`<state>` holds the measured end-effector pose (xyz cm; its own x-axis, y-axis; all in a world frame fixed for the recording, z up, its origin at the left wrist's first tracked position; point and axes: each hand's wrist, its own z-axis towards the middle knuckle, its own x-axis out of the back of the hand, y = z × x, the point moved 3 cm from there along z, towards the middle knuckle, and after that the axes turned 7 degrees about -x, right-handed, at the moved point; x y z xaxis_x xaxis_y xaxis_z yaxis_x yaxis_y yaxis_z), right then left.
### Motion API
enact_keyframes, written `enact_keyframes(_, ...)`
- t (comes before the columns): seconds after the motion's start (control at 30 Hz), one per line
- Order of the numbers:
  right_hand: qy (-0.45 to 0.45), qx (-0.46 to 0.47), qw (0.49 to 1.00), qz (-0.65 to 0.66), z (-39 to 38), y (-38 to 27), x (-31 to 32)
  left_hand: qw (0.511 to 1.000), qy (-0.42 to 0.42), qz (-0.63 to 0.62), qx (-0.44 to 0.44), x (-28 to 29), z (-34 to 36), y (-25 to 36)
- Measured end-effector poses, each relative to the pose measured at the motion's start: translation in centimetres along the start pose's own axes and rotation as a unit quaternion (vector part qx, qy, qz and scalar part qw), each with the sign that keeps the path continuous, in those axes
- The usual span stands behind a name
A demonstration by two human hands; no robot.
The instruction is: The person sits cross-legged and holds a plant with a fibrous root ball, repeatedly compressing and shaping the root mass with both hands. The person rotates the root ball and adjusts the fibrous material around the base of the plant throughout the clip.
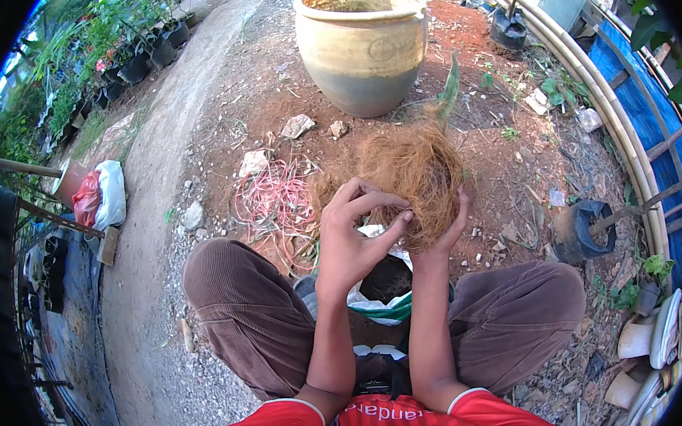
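A shaggy brown bundle of coconut fibre is held up in front of me, with one green pointed leaf sticking out of its far end. My right hand cups the bundle from the right and below, most of its fingers hidden behind the fibre. On the near left side, my left hand is closed, thumb and forefinger pinched together at the strands. Below my hands, between my legs, stands an opened white and green sack with dark soil-like material inside.
A large tan glazed pot stands ahead on reddish soil. Tangled pink-and-white string lies left of my hands, near stones. Potted plants line the far left. A bamboo rail and black plant bags border the right.
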<state>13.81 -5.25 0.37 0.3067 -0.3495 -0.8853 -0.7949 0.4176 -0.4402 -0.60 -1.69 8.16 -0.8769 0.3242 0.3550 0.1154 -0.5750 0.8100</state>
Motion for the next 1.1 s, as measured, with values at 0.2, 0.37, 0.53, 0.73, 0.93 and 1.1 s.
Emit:
enact_keyframes(0.2,-0.041,-0.030,0.998,0.036,-0.5,0.6,-0.9,0.951,0.173,-0.256,0.019,-1.4,0.2,-3.6)
enact_keyframes(0.37,-0.073,-0.045,0.994,0.069,-0.9,1.6,-0.6,0.817,0.155,-0.539,0.135,-4.4,-0.5,-6.7)
enact_keyframes(0.53,-0.063,-0.021,0.998,0.012,-0.7,2.1,0.4,0.852,0.032,-0.484,0.199,-5.5,-2.4,-7.0)
enact_keyframes(0.73,-0.035,0.140,0.981,-0.128,0.1,0.7,-0.3,0.893,0.024,-0.429,0.135,-5.0,-2.3,-6.4)
enact_keyframes(0.93,-0.012,0.255,0.894,-0.368,-0.8,-0.8,-2.9,0.857,0.081,-0.484,0.155,-4.3,-1.6,-6.1)
enact_keyframes(1.1,-0.100,0.214,0.906,-0.352,-1.4,-1.4,-4.0,0.878,0.079,-0.458,0.116,-4.1,-1.1,-5.8)
